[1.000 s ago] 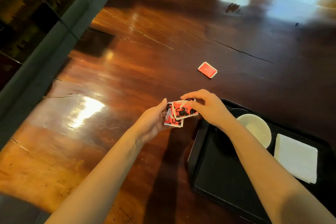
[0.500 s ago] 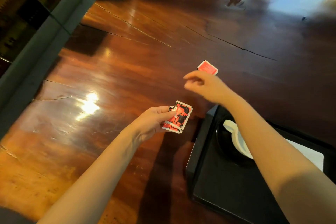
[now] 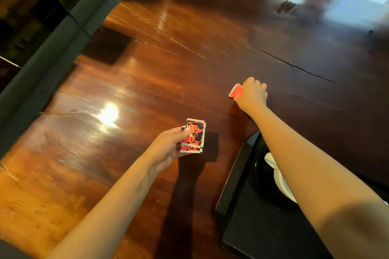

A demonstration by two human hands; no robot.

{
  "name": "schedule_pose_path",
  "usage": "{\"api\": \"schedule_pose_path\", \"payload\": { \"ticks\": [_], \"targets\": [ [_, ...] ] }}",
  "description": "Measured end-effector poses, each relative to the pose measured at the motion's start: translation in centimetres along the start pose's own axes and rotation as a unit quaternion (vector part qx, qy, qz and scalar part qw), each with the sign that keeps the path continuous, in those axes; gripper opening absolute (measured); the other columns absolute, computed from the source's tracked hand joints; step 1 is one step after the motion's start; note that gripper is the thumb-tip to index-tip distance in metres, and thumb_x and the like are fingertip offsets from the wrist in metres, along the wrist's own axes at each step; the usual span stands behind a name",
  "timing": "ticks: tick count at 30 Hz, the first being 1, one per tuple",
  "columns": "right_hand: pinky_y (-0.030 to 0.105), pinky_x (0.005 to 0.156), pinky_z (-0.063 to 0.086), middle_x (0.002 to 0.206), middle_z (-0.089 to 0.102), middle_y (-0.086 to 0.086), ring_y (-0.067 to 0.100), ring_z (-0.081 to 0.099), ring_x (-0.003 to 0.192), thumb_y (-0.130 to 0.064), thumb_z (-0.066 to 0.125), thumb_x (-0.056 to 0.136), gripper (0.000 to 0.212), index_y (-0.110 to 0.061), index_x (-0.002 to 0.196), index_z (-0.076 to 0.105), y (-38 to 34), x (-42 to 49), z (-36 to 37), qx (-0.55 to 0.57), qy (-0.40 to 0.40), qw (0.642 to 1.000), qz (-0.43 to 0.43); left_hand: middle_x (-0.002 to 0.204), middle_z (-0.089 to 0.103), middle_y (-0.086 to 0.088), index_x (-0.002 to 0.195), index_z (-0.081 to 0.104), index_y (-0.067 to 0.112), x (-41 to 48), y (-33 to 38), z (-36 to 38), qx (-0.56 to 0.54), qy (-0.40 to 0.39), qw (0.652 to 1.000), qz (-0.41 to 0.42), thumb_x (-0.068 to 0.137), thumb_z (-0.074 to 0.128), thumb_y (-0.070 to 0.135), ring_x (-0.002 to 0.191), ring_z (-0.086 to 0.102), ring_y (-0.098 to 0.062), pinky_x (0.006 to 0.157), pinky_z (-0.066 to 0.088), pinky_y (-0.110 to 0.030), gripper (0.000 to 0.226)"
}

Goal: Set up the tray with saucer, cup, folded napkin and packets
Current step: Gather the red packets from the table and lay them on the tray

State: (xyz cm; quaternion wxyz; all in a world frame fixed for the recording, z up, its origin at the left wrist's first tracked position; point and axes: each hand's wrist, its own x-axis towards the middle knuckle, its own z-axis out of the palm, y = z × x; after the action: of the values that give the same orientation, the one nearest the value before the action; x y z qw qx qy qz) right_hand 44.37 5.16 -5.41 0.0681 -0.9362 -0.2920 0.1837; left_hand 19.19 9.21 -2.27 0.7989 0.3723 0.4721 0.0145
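Observation:
My left hand [image 3: 168,145] holds a small stack of red-and-black packets [image 3: 194,135] above the wooden table [image 3: 130,94]. My right hand [image 3: 251,95] is stretched out further back, fingers closed on a single red packet [image 3: 235,91] that tilts up from the table. A black tray [image 3: 237,174] sits at the lower right. On it a dark saucer [image 3: 260,166] carries a white cup [image 3: 277,176], mostly hidden by my right forearm. The folded napkin is hidden behind that arm.
The table's left edge runs along a grey ledge [image 3: 48,52] with dark glass beyond. Long cracks cross the tabletop. Bright window glare lies on the far right of the wood.
My right hand left the stack, reached forward and to the right, and closed on the lone red packet, lifting one side. My left hand keeps the stack, now turned more upright.

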Motion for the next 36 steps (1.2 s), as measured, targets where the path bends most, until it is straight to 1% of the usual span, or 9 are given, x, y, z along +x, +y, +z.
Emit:
{"api": "schedule_pose_path", "payload": {
  "ticks": [3,9,12,14,17,23,26,30,36],
  "targets": [
    [0.037,0.081,0.045,0.124,0.055,0.015,0.030,0.054,0.109,-0.035,0.067,0.081,0.057,-0.007,0.125,0.042,-0.4,-2.2,-0.5,0.091,-0.087,0.992,-0.006,0.094,0.074,-0.007,0.102,0.066,0.011,-0.7,0.2,0.0,0.008,-0.005,1.000,0.003,0.096,0.048,0.015,0.087,0.070,-0.018,0.080,0.057,-0.034,0.020],
    [0.015,0.044,0.040,0.097,0.061,0.005,0.011,0.059,0.060,-0.035,0.044,0.096,0.036,-0.016,0.126,0.043,-2.1,-11.7,-3.6,0.274,-0.164,0.946,-0.057,0.087,0.074,-0.006,0.100,0.066,0.010,-3.4,0.8,0.4,0.009,-0.020,1.000,0.013,0.095,0.047,0.013,0.074,0.070,-0.014,0.064,0.059,-0.027,0.021],
    [0.019,0.073,0.046,0.112,0.056,0.006,0.013,0.060,0.088,-0.017,0.038,0.099,0.032,-0.019,0.129,0.047,-2.3,-16.4,-5.1,0.220,-0.091,0.952,-0.192,0.092,0.072,-0.009,0.102,0.067,0.008,-5.3,0.8,0.8,0.024,-0.034,0.999,0.022,0.095,0.046,0.013,0.078,0.068,-0.017,0.067,0.057,-0.029,0.022],
    [0.019,0.096,0.032,0.130,0.045,0.010,0.020,0.044,0.118,0.002,0.037,0.093,0.045,-0.014,0.133,0.049,-2.3,-19.2,-5.1,0.146,-0.053,0.950,-0.272,0.095,0.071,-0.010,0.106,0.066,0.006,-6.6,0.8,1.0,0.030,-0.050,0.998,0.032,0.095,0.047,0.015,0.081,0.067,-0.018,0.068,0.056,-0.030,0.024],
    [0.023,0.109,0.021,0.149,0.028,0.011,0.025,0.021,0.137,0.015,0.036,0.084,0.063,-0.012,0.141,0.038,-1.7,-22.6,-4.1,0.084,-0.044,0.948,-0.303,0.090,0.072,-0.008,0.107,0.066,0.004,-8.6,0.7,1.2,0.025,-0.084,0.995,0.042,0.096,0.047,0.019,0.076,0.069,-0.014,0.061,0.057,-0.027,0.026],
    [0.020,0.110,0.017,0.153,0.019,0.002,0.016,0.012,0.139,0.014,0.036,0.085,0.068,-0.017,0.145,0.028,-0.3,-26.8,-3.8,0.139,-0.037,0.949,-0.281,0.102,0.070,-0.016,0.111,0.063,0.001,-11.3,-1.1,1.5,0.058,-0.150,0.985,0.057,0.090,0.056,0.016,0.087,0.068,-0.022,0.073,0.058,-0.031,0.027],
    [0.024,0.110,0.028,0.147,0.032,-0.003,0.009,0.028,0.135,0.008,0.038,0.091,0.061,-0.024,0.142,0.032,0.6,-28.9,-4.1,0.314,-0.061,0.930,-0.180,0.097,0.071,-0.014,0.113,0.061,0.000,-12.0,-2.5,1.9,0.073,-0.165,0.981,0.072,0.088,0.057,0.010,0.080,0.069,-0.018,0.070,0.058,-0.029,0.027],
    [0.029,0.088,0.053,0.116,0.061,-0.001,0.010,0.062,0.100,-0.005,0.039,0.096,0.033,-0.018,0.125,0.051,1.9,-31.3,-4.9,0.529,-0.010,0.849,0.011,0.087,0.073,-0.007,0.107,0.063,0.005,-12.3,-4.0,3.2,0.083,-0.181,0.977,0.077,0.087,0.057,0.008,0.075,0.069,-0.015,0.071,0.058,-0.029,0.021],
    [0.012,0.059,0.053,0.089,0.068,-0.010,-0.001,0.067,0.076,-0.017,0.058,0.090,0.021,-0.035,0.102,0.056,4.8,-34.7,-4.4,0.494,0.018,0.868,0.053,0.095,0.074,-0.008,0.104,0.067,0.012,-13.3,-6.1,5.7,0.113,-0.217,0.967,0.068,0.085,0.061,0.016,0.087,0.070,-0.020,0.078,0.057,-0.033,0.020]
  ]
}}
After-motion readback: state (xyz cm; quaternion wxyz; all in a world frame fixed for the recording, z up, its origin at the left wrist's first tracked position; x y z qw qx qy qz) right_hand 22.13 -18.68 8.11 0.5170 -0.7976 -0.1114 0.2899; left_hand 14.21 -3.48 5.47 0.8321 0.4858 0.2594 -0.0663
